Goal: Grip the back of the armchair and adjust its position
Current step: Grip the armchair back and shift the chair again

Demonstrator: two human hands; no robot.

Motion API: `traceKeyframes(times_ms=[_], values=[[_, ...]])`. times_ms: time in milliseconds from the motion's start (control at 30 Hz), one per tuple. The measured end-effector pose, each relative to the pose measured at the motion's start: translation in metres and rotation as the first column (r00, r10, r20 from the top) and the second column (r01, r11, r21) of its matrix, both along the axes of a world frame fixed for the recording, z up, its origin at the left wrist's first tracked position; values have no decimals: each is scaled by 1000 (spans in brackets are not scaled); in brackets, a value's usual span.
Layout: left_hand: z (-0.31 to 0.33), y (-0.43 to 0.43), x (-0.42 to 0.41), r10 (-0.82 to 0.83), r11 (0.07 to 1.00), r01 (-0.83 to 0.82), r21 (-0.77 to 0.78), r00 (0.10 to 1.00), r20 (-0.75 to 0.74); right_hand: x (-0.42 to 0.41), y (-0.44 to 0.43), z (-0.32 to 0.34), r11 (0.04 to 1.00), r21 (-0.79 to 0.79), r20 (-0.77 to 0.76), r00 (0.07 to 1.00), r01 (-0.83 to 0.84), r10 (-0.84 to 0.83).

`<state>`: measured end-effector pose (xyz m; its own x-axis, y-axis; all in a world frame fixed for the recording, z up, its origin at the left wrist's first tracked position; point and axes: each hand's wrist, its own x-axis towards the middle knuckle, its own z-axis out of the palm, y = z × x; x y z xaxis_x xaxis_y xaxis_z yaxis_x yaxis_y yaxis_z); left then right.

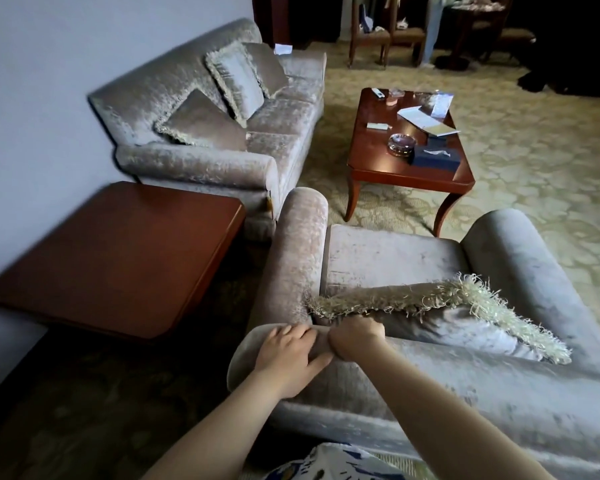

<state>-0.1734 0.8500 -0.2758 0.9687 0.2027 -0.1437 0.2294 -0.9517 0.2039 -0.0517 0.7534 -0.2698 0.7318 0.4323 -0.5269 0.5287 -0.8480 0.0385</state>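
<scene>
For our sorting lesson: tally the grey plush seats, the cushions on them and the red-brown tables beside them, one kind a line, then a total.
Seats: 2 (sofa, armchair)
Cushions: 4 (three sofa cushions, one armchair cushion)
Tables: 2 (coffee table, side table)
Total: 8

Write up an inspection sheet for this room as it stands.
Surface: patterned carpet.
Job's things: armchair, with a fringed cushion leaning against its back.
Clutter: coffee table carries papers, a glass ashtray and a tissue box.
Hands: left hand and right hand grip the top of the armchair's back, side by side, near the corner by the side table.
Cables: nothing seen.
Surroundings: sofa with three cushions along the wall; side table between sofa and armchair.
</scene>
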Motion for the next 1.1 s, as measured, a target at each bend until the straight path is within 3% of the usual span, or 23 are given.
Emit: traceKeyframes(times_ms=[100, 267, 367, 533, 667, 900, 1100], values=[[-2, 7, 12, 37, 999, -37, 3, 996, -81, 10, 3, -9, 975, 212, -238, 971, 73, -21], [-3, 29, 41, 126, 986, -151, -68, 952, -280, 26, 27, -27, 982, 177, -346, 938, 61, 4], [-3, 34, 52, 137, 980, -174, -94, 939, -316, 36, 37, -30, 984, 148, -384, 922, 104, -40], [4, 48, 59, 158, 982, -183, -54, 940, -302, 41, 41, -19, 959, 229, -380, 922, 167, -70], [4, 44, 50, 144, 989, -149, 11, 932, -333, 30, 29, -15, 955, 270, -335, 942, 123, -27], [3, 41, 39, 139, 990, -136, 32, 934, -328, 28, 21, -19, 966, 258, -310, 949, 31, 52], [-2, 40, 39, 135, 991, -120, 66, 941, -310, 27, 18, -27, 960, 259, -324, 946, 107, -18]])
